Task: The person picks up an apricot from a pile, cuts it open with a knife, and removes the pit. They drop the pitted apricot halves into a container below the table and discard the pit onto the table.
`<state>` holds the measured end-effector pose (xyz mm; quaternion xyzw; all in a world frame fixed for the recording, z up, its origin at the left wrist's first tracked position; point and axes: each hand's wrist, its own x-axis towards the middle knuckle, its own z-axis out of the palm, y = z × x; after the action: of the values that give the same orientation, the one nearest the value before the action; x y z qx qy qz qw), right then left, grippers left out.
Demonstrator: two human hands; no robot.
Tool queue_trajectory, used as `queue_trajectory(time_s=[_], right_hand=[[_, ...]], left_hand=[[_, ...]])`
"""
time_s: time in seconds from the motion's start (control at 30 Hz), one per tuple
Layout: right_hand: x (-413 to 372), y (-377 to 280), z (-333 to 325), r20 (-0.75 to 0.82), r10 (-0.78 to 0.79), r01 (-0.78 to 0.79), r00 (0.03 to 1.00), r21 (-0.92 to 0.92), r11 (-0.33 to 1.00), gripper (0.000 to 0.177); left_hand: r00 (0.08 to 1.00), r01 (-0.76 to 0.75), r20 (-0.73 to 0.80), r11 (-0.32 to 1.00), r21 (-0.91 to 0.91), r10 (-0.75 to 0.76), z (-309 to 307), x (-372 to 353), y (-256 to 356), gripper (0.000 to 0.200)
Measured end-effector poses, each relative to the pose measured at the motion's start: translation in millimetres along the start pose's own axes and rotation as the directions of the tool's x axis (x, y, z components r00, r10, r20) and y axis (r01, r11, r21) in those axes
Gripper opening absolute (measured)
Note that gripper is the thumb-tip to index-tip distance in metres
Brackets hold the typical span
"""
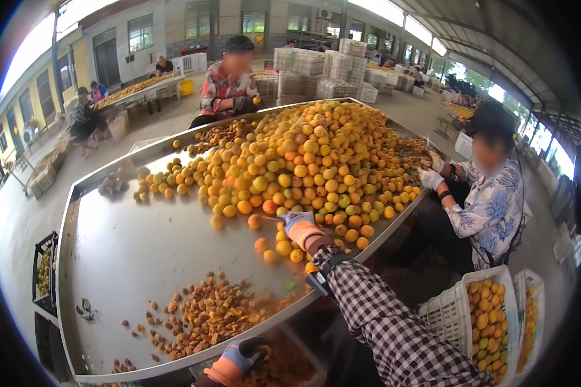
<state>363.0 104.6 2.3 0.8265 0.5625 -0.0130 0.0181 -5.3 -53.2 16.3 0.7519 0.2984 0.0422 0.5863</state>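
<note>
My right hand (pixel 303 230), in a grey and orange glove, reaches over the near edge of the large heap of apricots (pixel 303 155). Its fingers are closed on a thin metal tool (pixel 271 218) that points left, with loose apricots close around. Low at the table's front edge is my left hand (pixel 237 362), gloved alike. Its fingers curl inward, and what they hold, if anything, I cannot make out. Just beyond it on the metal table (pixel 129 238) lies a pile of brown apricot pits (pixel 219 316). Brownish pieces (pixel 284 364) show below the edge beside this hand.
A person in white gloves (pixel 490 193) works at the right side; another in a red patterned top (pixel 229 87) sits across. White crates of apricots (pixel 490 322) stand at lower right, a black crate (pixel 45 271) at left. Stacked crates (pixel 300 61) stand behind.
</note>
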Motion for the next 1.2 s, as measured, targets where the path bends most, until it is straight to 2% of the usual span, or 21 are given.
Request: queue_trajectory(time_s=[0.03,0.1,0.13,0.17,0.23,0.37,0.43,0.47,0.57,0.63,0.77,0.8,0.83,0.9,0.93,0.97,1.0,1.03,1.1,1.13,1.2], right_hand=[[-5.2,-2.4,-6.9,0.044,-0.003,0.001,0.999,0.033,0.999,0.04],[-17.9,-5.8,-12.5,0.039,-0.046,0.045,0.998,0.025,0.999,0.039],[-25.4,-8.6,-17.0,0.093,-0.004,-0.008,0.996,0.124,0.992,0.037],[-24.5,-7.2,-4.2,0.072,-0.053,0.045,0.996,0.105,0.993,0.035],[-47.5,-10.6,-7.0,0.012,-0.133,0.131,0.991,0.091,0.987,0.032],[-67.3,-13.0,17.0,-0.036,-0.151,0.155,0.988,0.173,0.973,0.033],[-84.8,-16.2,9.7,-0.041,-0.185,0.19,0.982,0.157,0.969,0.033],[-87.0,-17.8,10.6,-0.048,-0.184,0.189,0.982,0.156,0.969,0.033],[-96.1,-21.9,15.9,-0.052,-0.137,0.141,0.989,0.086,0.986,0.03],[-104.6,-22.4,20.3,-0.23,-0.142,0.156,0.963,0.044,0.987,0.026],[-121.3,-30.7,4.8,-0.377,-0.165,0.208,0.911,0.076,0.975,0.023],[-127.3,-37.3,-6.8,-0.352,-0.145,0.213,0.925,0.162,0.964,0.027],[-135.4,-46.3,-18.2,-0.345,-0.142,0.207,0.928,0.159,0.965,0.027],[-150.4,-67.8,-37.8,-0.294,-0.187,0.296,0.937,0.387,0.873,0.03],[-157.1,-79.0,-35.9,-0.289,-0.189,0.295,0.939,0.388,0.873,0.03],[-166.1,-90.8,-28.2,-0.36,-0.211,0.384,0.909,0.522,0.762,0.033],[-178.5,-101.2,-32.3,-0.432,-0.217,0.465,0.875,0.629,0.623,0.036],[-193.2,-111.2,-36.5,-0.493,-0.226,0.523,0.84,0.627,0.577,0.043],[-225.4,-125.5,-64.2,-0.284,-0.296,0.407,0.912,0.712,0.572,0.048],[-228.2,-128.6,-56.0,-0.282,-0.294,0.404,0.913,0.714,0.572,0.048],[-238.8,-139.1,-40.1,-0.519,-0.317,0.608,0.794,0.677,0.414,0.045]], left_hand=[[1.0,-0.008,0.006,1.0,0.009,0.008,2.9,0.0,-4.2,0.031],[0.995,0.1,-0.021,0.993,-0.057,-0.101,11.5,2.5,-15.4,0.031],[0.995,0.098,-0.021,0.995,0.017,-0.098,13.8,3.6,-19.2,0.028],[0.996,0.09,-0.023,0.996,0.022,-0.09,16.3,3.5,-22.1,0.028],[0.998,0.064,-0.032,0.975,0.212,-0.059,22.7,4.0,-27.4,0.028],[0.995,0.073,0.041,0.962,0.265,-0.087,29.3,12.0,-54.6,0.032],[1.0,0.015,0.016,0.891,0.454,-0.025,32.7,18.1,-74.3,0.033],[1.0,0.011,0.014,0.888,0.459,-0.019,33.4,17.0,-71.5,0.033],[0.988,0.139,0.002,0.889,0.436,-0.156,36.1,13.4,-72.4,0.034],[0.996,-0.058,-0.029,0.864,0.5,0.084,38.1,13.8,-93.1,0.033],[0.995,-0.076,-0.022,0.856,0.512,0.101,31.2,4.1,-49.7,0.028],[0.979,-0.155,-0.084,0.952,0.263,0.183,31.5,2.3,-41.9,0.026],[0.956,-0.245,-0.168,0.969,0.001,0.242,30.3,1.6,-32.7,0.025],[0.916,-0.178,-0.315,0.956,0.233,0.247,14.7,2.1,-6.4,0.021],[0.79,-0.338,-0.437,0.9,0.276,0.43,5.0,5.0,8.0,0.02],[0.778,-0.336,-0.591,0.936,-0.105,0.213,-0.7,5.1,7.8,0.019],[0.719,-0.329,-0.686,0.924,-0.194,0.112,-9.6,2.6,20.0,0.023],[0.685,-0.413,-0.726,0.858,-0.306,0.071,-23.5,10.2,7.8,0.027],[0.774,-0.406,-0.626,0.678,-0.612,-0.101,-41.6,6.9,15.2,0.031],[0.775,-0.403,-0.623,0.679,-0.614,-0.102,-45.3,8.0,6.8,0.031],[0.755,-0.413,-0.655,0.805,-0.426,0.04,-46.0,13.5,-9.8,0.036]])
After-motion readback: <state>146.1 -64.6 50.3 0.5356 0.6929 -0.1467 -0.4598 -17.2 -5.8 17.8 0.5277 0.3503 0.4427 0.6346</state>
